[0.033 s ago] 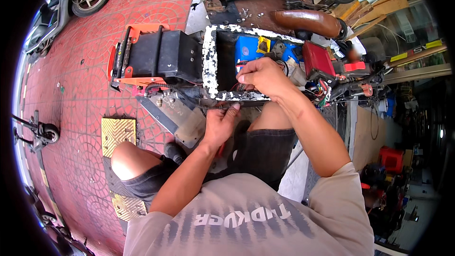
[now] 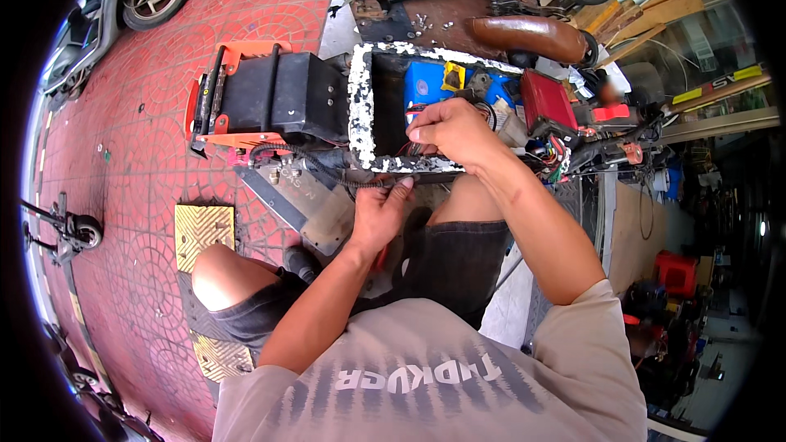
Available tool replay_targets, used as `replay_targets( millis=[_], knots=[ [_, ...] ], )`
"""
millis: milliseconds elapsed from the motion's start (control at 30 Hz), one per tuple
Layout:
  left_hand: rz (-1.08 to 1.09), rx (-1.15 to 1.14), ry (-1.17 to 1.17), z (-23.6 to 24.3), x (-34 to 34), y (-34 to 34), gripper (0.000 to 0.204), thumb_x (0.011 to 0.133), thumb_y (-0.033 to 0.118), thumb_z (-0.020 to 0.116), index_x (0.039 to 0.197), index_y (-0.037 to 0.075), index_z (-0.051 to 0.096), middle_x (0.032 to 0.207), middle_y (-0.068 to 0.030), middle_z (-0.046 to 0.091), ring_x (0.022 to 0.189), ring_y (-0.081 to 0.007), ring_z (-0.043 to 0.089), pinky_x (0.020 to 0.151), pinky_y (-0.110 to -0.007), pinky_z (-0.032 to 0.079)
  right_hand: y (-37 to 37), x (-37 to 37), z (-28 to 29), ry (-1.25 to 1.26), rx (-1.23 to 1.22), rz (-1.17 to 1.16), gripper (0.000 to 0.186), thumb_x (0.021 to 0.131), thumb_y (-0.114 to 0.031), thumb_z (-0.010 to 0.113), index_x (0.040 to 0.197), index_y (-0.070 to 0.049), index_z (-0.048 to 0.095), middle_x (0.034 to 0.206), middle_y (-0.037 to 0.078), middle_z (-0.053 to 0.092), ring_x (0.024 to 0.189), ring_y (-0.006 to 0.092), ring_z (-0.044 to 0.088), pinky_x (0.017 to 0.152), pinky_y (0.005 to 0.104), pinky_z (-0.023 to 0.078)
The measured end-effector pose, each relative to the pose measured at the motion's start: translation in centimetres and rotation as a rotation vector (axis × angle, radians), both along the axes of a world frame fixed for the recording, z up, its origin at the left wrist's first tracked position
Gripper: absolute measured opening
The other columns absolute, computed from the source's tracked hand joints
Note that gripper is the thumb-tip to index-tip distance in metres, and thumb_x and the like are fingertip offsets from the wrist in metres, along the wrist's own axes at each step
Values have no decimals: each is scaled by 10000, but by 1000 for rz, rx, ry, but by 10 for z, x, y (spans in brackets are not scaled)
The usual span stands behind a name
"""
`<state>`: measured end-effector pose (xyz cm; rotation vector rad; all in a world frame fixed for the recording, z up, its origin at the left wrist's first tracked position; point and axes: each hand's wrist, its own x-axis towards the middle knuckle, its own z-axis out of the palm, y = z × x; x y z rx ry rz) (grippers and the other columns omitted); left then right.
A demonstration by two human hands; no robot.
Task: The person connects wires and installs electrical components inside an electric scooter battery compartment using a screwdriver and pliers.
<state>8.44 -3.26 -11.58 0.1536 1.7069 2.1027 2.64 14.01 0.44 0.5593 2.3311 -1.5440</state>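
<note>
An open black box with patchy white residue along its rim is part of a scooter-like vehicle in front of me. Inside lies a blue battery-like block with a yellow label. My right hand reaches over the near rim into the box. Its fingers are pinched together near thin wires; whatever is between them is too small to make out. My left hand is closed against the box's near outer side, thumb up, beside a black corrugated cable sleeve. What its fingers hold is hidden.
Left of the box is a black and orange rear section. A red box and loose coloured wires lie to the right. Beyond, a brown board carries small screws and a brown curved seat. A yellow ramp block sits near my knee.
</note>
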Motion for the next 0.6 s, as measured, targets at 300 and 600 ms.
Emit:
replay_targets(
  millis=[300,600],
  knots=[
    [-150,-56,-27,21,1,-24,224,1039,175,639,1041,-8,768,758,8,644,707,-83,544,656,-271,445,6,-2,-3,119,163,266,133,877,-55,781,976,34,779,894,91,766,790,153,703,752,298,566],
    [-20,-238,272,26,16,-20,257,1037,203,631,937,-22,704,617,-103,574,557,-149,526,550,-351,436,4,6,-7,174,207,250,174,846,-86,806,976,27,782,894,112,777,865,174,728,799,318,560]
  ],
)
